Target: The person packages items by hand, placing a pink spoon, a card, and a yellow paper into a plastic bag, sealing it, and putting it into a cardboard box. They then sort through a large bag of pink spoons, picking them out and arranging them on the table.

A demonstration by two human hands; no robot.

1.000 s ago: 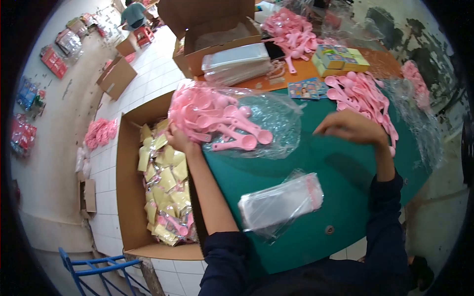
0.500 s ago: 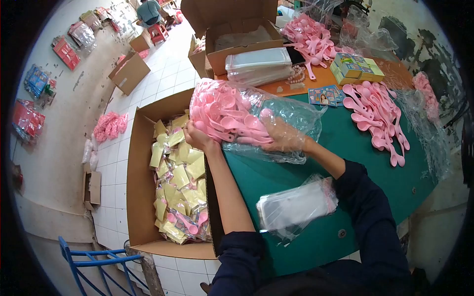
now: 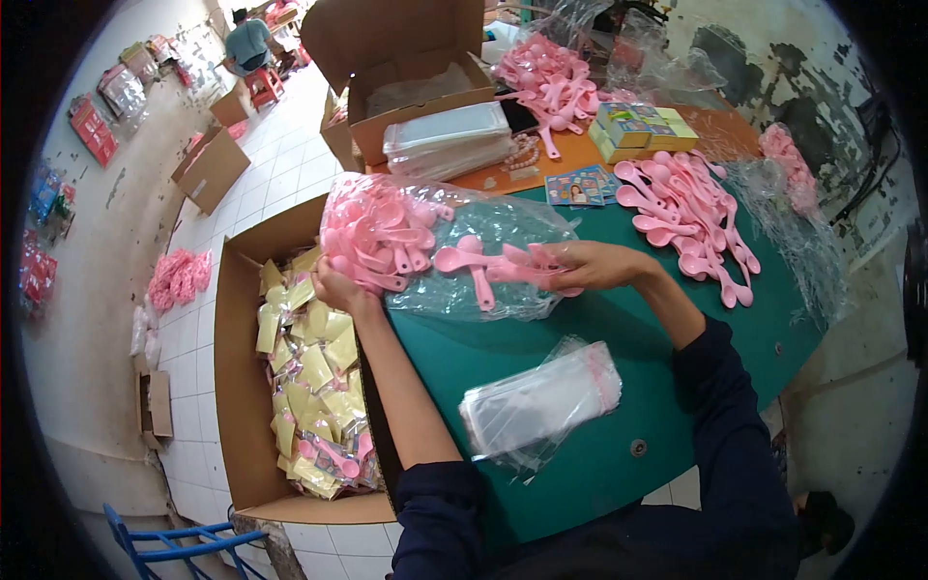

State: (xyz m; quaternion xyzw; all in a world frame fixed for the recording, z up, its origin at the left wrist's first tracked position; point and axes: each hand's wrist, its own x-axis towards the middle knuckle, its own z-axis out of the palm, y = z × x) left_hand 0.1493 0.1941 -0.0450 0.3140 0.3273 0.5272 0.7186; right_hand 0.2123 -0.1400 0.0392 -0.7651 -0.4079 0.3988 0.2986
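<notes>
A clear plastic bag (image 3: 445, 295) with pink spoons (image 3: 377, 227) bunched in its left end lies tilted over the table edge. My left hand (image 3: 338, 288) is closed on the bag's lower left corner, supporting it from the side. At the bag's mouth, my right hand (image 3: 604, 266) grips a handful of pink spoons (image 3: 512, 268); their bowls and handles stick out leftward over the film. Below it lies a stack of clear plastic sleeves (image 3: 541, 401). A loose pile of pink spoons (image 3: 686, 213) rests to the right of my right hand.
A large carton (image 3: 232, 387) of packed pouches with yellow cards stands at left. Behind the bag are an open box (image 3: 416, 101), more clear sleeves (image 3: 449, 135), card stacks (image 3: 643, 130) and another spoon heap (image 3: 551, 77). A person (image 3: 249, 46) sits far back.
My right hand has come out of the bag to the right, holding several spoons. The bag's left end stays in my left hand. The whole view has shifted slightly.
</notes>
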